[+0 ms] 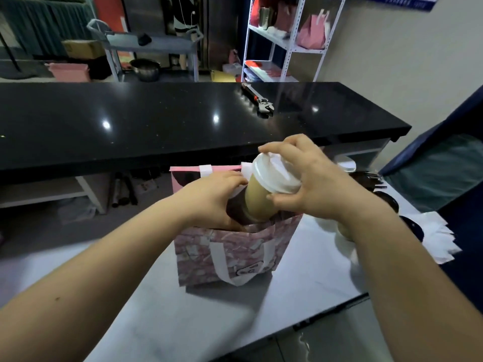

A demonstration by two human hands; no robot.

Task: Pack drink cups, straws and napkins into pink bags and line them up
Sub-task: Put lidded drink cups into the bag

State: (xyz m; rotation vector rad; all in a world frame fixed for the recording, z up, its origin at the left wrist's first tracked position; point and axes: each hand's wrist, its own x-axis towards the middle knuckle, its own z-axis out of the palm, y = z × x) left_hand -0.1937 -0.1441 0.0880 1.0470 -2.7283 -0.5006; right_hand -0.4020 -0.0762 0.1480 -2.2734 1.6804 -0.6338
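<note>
My right hand [308,184] is curled round the stiff lid rim of the full, squishy cup [257,199], tilted half into the pink bag [227,252] by the white counter's [146,296] far edge, while my left hand [217,202], I think, pinches the floppy mouth open.

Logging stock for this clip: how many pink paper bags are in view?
3. One patterned pink paper bag stands on the white table; two pink bags sit on the white metal rack behind the black counter. Blurred reddish shapes there may be more.
</note>
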